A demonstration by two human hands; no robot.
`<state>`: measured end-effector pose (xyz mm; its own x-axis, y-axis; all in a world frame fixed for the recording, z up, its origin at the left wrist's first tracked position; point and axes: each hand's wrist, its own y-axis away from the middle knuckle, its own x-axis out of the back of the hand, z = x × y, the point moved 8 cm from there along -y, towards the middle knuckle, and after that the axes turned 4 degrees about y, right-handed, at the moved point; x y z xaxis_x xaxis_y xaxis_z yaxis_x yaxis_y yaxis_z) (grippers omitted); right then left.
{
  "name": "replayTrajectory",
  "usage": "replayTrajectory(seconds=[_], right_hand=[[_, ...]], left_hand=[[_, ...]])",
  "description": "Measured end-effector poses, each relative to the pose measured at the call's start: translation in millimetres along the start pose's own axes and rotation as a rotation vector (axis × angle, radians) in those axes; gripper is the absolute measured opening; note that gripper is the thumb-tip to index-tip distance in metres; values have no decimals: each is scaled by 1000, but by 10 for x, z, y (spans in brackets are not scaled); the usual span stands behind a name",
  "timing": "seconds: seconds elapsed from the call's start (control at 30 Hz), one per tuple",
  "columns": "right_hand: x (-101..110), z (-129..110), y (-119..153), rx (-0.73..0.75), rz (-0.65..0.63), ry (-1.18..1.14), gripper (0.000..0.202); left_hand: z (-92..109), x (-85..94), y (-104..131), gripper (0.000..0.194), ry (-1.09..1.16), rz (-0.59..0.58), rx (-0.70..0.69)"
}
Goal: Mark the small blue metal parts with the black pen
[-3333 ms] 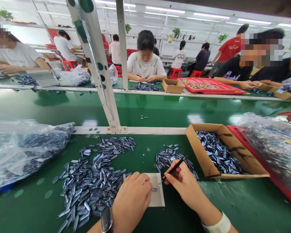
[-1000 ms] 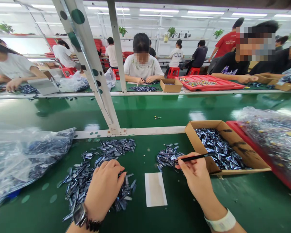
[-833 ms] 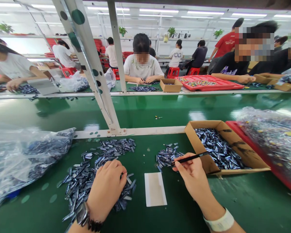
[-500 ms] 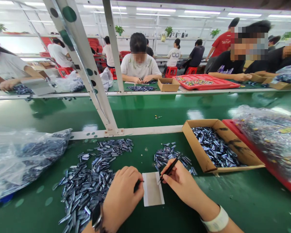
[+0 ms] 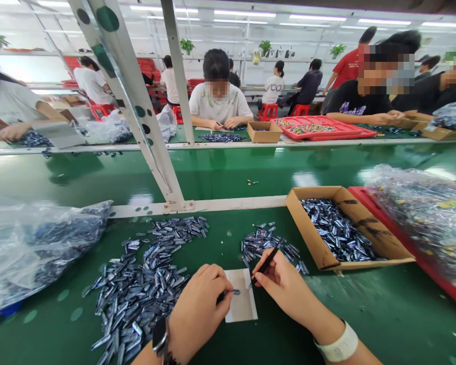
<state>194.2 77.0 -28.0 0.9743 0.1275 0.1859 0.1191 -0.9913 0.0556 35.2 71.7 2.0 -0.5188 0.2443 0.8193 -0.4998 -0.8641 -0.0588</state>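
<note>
My left hand (image 5: 203, 306), closed, pinches a small dark shiny part (image 5: 235, 292) over the left side of a pale card (image 5: 240, 310) on the bench. Black tweezers (image 5: 265, 264) are gripped in my right hand (image 5: 285, 284), their tip at the card's right edge, apart from the part. A large heap of similar dark glossy parts (image 5: 137, 284) spreads left of and behind my left hand. A smaller heap (image 5: 262, 241) lies just behind my right hand.
To the right, a cardboard box (image 5: 376, 261) holds many dark parts. Beyond it, a bulging plastic bag (image 5: 433, 218) rests on a red tray (image 5: 425, 271). Another plastic bag (image 5: 41, 248) lies far left. A white slanted post (image 5: 137, 116) rises ahead. Co-workers sit across the green belt (image 5: 220, 172).
My left hand has shifted slightly right, and the small dark part in its fingers now shows over the card. My right hand and the tweezers have hardly moved. Small bits on the belt have slid right.
</note>
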Motion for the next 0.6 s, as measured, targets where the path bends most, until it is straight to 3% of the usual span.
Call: replayTrajectory(seconds=[0.6], right_hand=[[-14,14,-3,-10,-7,16,13]], left_hand=[[78,-20,-4,18,-13,15,-12]])
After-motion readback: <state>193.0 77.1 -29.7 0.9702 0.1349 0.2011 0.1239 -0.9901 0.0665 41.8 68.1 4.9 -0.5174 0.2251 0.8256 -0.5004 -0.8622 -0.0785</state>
